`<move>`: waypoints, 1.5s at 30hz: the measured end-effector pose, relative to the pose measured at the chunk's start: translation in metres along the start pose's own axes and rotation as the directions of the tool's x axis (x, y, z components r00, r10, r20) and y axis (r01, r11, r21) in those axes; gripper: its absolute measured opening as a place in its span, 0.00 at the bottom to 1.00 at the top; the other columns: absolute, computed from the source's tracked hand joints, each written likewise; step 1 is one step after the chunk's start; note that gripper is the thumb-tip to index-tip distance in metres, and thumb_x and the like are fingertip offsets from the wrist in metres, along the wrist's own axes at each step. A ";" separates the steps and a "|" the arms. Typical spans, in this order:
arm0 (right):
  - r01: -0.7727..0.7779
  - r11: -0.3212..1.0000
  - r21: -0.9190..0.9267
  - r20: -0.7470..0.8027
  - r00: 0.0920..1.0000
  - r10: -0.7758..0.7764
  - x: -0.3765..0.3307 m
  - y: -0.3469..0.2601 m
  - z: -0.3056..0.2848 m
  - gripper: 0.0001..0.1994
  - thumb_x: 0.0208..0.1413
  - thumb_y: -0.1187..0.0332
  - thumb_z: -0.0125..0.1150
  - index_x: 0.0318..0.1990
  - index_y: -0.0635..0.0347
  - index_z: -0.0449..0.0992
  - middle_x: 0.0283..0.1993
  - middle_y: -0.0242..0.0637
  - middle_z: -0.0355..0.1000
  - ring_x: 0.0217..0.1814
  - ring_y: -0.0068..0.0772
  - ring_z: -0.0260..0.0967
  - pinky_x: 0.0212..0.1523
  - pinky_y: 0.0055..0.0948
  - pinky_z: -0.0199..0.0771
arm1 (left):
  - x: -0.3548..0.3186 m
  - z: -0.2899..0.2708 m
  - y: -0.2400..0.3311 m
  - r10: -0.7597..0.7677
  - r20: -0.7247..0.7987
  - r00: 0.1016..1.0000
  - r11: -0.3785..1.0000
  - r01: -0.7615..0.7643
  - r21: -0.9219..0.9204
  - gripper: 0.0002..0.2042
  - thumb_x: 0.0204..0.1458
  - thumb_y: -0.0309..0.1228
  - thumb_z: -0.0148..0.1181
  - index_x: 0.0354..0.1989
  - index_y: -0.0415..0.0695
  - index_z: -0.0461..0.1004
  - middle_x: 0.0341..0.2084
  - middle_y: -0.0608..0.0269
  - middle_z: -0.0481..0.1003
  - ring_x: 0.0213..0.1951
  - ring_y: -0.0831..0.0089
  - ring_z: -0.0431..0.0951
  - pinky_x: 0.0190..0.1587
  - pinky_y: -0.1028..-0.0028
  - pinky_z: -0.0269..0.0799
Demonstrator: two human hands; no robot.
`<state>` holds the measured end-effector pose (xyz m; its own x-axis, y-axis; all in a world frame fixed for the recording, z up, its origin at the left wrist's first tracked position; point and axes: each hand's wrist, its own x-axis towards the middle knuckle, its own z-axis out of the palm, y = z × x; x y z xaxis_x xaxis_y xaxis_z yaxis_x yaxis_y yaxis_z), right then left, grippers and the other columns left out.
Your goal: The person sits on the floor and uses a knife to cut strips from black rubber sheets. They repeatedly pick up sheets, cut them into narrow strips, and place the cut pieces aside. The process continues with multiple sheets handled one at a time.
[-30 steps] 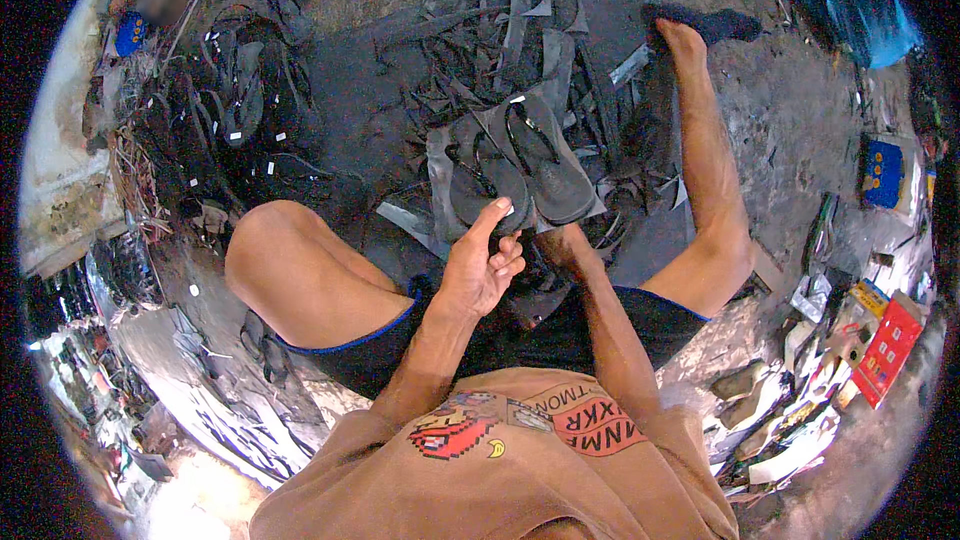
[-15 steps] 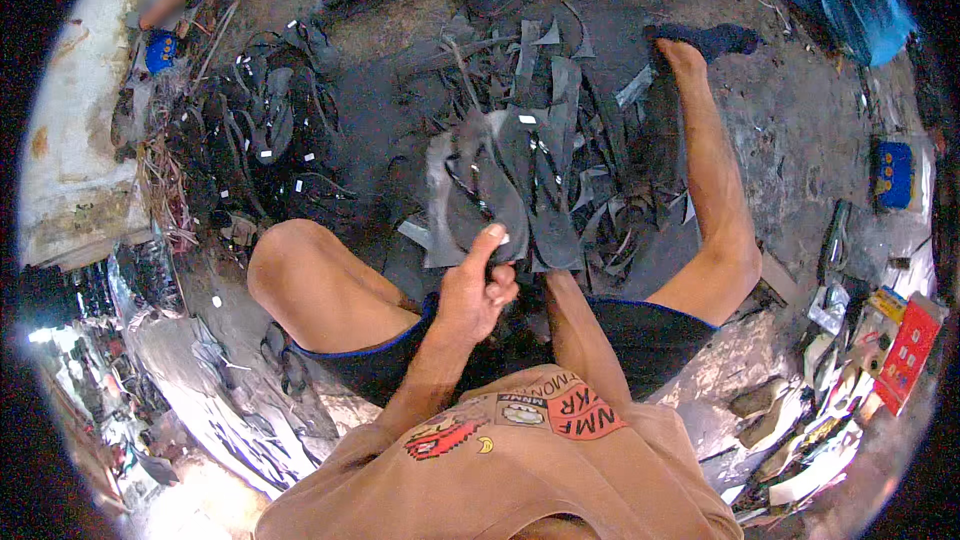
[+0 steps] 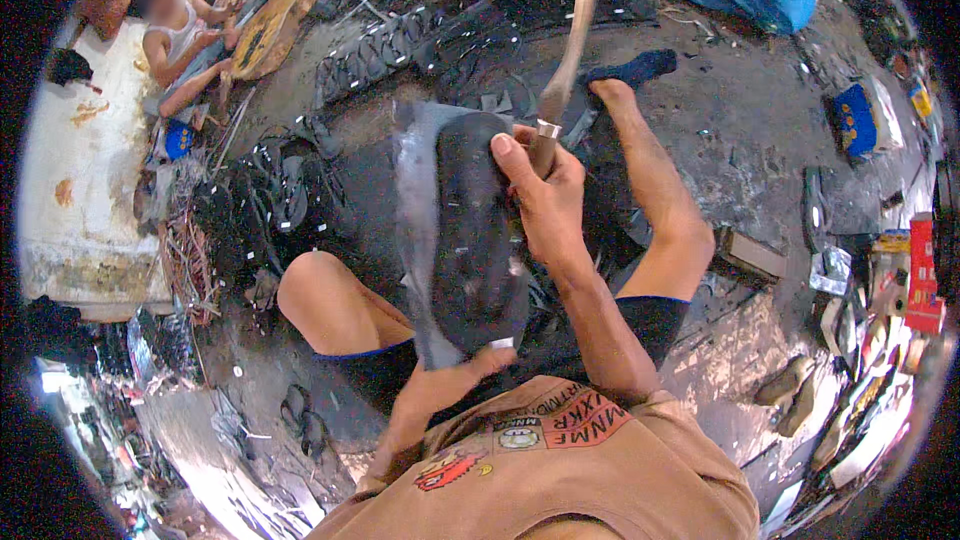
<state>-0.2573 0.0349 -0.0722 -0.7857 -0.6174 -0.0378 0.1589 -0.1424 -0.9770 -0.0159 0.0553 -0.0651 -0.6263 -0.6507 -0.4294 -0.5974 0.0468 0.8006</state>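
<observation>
Right hand [image 3: 550, 195] closed round a knife [image 3: 566, 70], blade pointing away, thumb at the dark sole's [image 3: 475, 225] top end. Left hand [image 3: 450, 380], blurred, gripped the grey sheet [image 3: 414, 200] at its lower edge. Sole lay along sheet's right edge, above the floor [image 3: 745, 130].

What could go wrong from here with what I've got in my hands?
The long tool in your right hand might nick something if it's sharp, which I can't tell: your thumb sits on the sole just beside it.

Swung outward, it might catch your bare right shin.

The sole might slip: your left hand is at its near end, blurred, so its grip is unclear.
</observation>
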 end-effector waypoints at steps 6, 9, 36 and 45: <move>0.174 0.982 -0.072 0.078 0.983 -0.168 -0.058 -0.033 -0.019 0.14 0.59 0.62 0.74 0.46 0.63 0.83 0.27 0.24 0.76 0.29 0.13 0.65 0.32 0.21 0.67 | 0.040 -0.053 0.060 0.083 -0.100 0.991 0.868 -0.121 -0.482 0.40 0.45 0.38 0.82 0.66 0.39 0.68 0.56 0.59 0.77 0.56 0.68 0.76 0.61 0.65 0.71; 0.081 0.967 -0.241 0.120 0.991 -0.053 -0.085 -0.041 -0.011 0.20 0.57 0.63 0.76 0.53 0.62 0.79 0.30 0.33 0.79 0.31 0.18 0.72 0.35 0.27 0.75 | 0.035 -0.039 0.092 0.086 -0.304 0.949 0.836 -0.235 -0.496 0.25 0.50 0.37 0.79 0.54 0.41 0.78 0.43 0.67 0.82 0.46 0.70 0.80 0.54 0.67 0.75; 0.327 0.717 -0.615 0.729 0.581 0.361 -0.035 -0.049 -0.037 0.22 0.72 0.55 0.50 0.67 0.54 0.68 0.24 0.50 0.71 0.29 0.58 0.74 0.32 0.48 0.68 | 0.027 -0.108 0.043 -0.230 0.077 0.970 0.837 0.238 -0.494 0.37 0.51 0.35 0.78 0.67 0.42 0.63 0.55 0.58 0.77 0.55 0.63 0.78 0.59 0.62 0.74; 0.357 0.806 -0.472 0.749 0.644 0.154 -0.016 0.000 0.011 0.23 0.74 0.54 0.47 0.67 0.59 0.67 0.33 0.50 0.78 0.34 0.54 0.76 0.38 0.44 0.73 | 0.027 -0.099 0.057 -0.187 0.120 0.975 0.835 0.222 -0.504 0.28 0.52 0.35 0.77 0.59 0.41 0.72 0.51 0.59 0.79 0.54 0.68 0.78 0.57 0.66 0.75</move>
<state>-0.2384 0.0366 -0.0691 -0.0337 -0.9993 -0.0173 -0.4346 0.0302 -0.9001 -0.0177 -0.0352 0.0106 -0.5593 -0.5520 -0.6184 -0.3854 -0.4874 0.7836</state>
